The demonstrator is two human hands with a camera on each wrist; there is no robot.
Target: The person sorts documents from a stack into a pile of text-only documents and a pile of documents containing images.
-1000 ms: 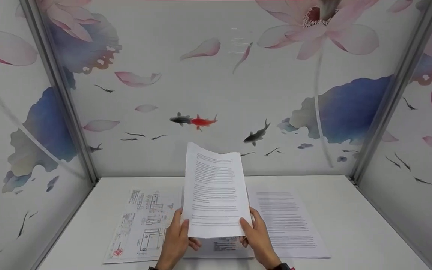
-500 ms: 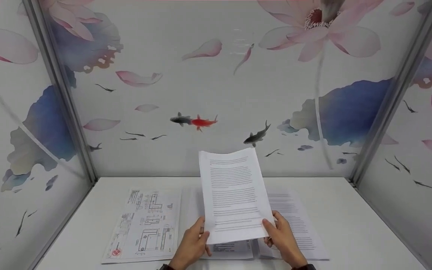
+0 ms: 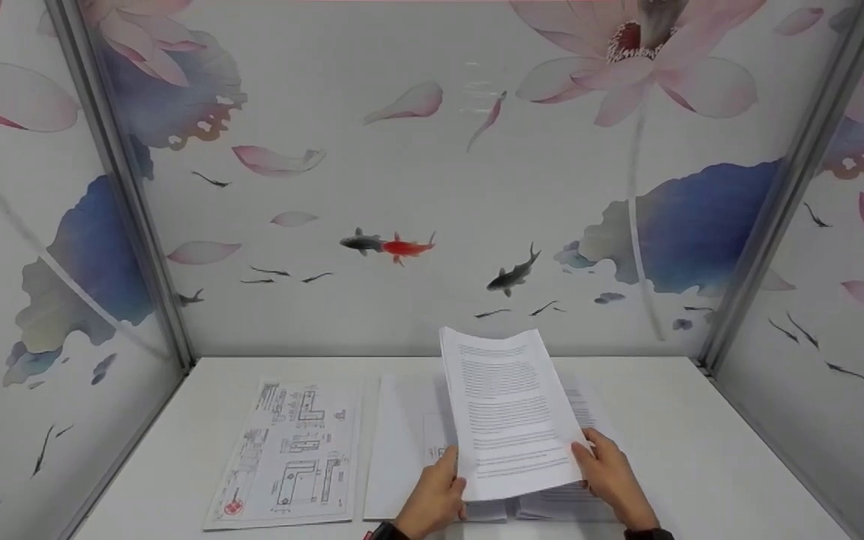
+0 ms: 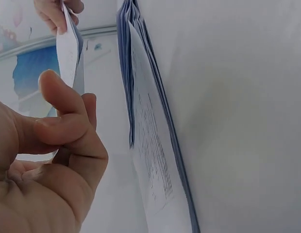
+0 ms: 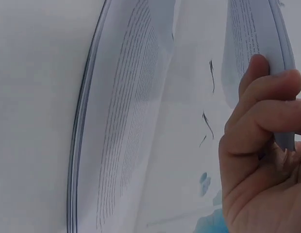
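Between both hands, a printed sheaf of paper (image 3: pixel 511 412) is held tilted up above the table, its text facing me and its top edge curving. My left hand (image 3: pixel 433 491) grips the sheaf's lower left edge, thumb in front. At the lower right edge, my right hand (image 3: pixel 616 476) pinches it with the thumb on the printed side and curled fingers behind. In the right wrist view the paper's layered edge (image 5: pixel 281 39) shows between those fingers. Below it lie a middle paper stack (image 3: pixel 402 450) and a right-hand stack of text pages (image 3: pixel 563 506), both partly covered.
On the left of the white table (image 3: pixel 147 465) lies a stack of technical drawings (image 3: pixel 289 450) with a red stamp. A wall panel (image 3: pixel 432 172) painted with lotus and fish rises behind the table, with metal posts (image 3: pixel 121 180) at its corners.
Both hands have carried the sheaf to the right and lower, from over the middle stack toward the right-hand stack. More of the middle stack shows now; the stacks on the table stay put.
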